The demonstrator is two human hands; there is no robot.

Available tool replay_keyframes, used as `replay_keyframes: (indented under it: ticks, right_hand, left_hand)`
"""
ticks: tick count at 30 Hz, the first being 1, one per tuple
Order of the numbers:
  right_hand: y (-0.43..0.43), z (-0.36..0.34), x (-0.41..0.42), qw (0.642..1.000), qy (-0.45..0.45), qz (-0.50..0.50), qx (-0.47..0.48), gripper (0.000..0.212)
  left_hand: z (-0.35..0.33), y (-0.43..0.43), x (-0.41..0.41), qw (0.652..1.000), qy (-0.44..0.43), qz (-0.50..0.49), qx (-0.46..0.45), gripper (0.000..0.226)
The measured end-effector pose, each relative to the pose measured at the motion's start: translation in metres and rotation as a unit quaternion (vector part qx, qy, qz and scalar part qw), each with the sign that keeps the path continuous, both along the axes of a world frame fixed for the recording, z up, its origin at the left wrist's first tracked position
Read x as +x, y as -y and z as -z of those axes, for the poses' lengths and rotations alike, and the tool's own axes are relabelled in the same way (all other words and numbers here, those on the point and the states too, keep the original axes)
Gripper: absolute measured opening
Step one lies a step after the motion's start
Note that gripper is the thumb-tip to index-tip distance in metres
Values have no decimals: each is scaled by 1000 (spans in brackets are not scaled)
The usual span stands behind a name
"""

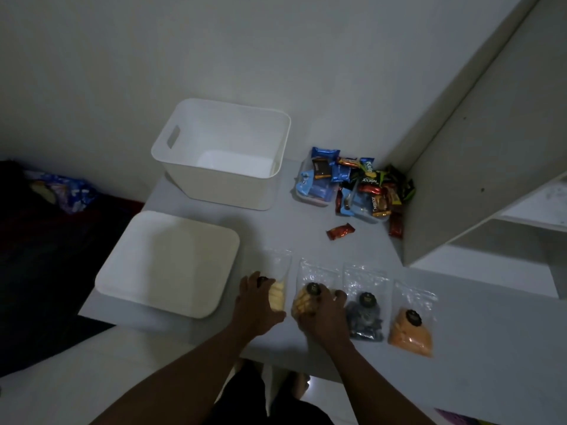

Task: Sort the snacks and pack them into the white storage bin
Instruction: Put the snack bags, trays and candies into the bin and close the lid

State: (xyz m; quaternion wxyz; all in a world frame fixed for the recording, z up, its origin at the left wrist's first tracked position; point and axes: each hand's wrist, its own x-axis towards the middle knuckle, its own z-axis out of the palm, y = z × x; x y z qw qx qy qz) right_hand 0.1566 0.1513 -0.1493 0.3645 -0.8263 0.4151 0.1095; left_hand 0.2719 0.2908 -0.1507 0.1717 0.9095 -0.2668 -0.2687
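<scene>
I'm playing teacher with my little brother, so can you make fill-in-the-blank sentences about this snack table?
1. The white storage bin is ___ inside.
2. The left hand grips the pale yellow bag and the right hand grips the golden bag; the row has ___ bags in all.
3. The last bag on the right holds ___ snacks.
4. One ___ wrapper lies alone on the table.

Missing words: empty, four, orange, red.
</scene>
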Motion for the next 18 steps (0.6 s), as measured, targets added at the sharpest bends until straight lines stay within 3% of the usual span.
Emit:
replay_keyframes:
  ticks: [5,13,16,18]
  right_hand:
    - [4,16,-5,1000,2,4,2,76]
    - [20,10,-10,994,101,52,-7,32]
    - [34,-2,-4,980,175,90,-12,28]
    - [43,-15,3,969,221,109,-22,34]
  left_hand:
    - [1,1,-5,998,16,-15,-54,86]
    - [-18,12,-14,986,42,-34,-158,75]
    - [-43,22,-10,965,72,-43,-247,72]
    - [-76,34,-8,934,100,-48,-340,55]
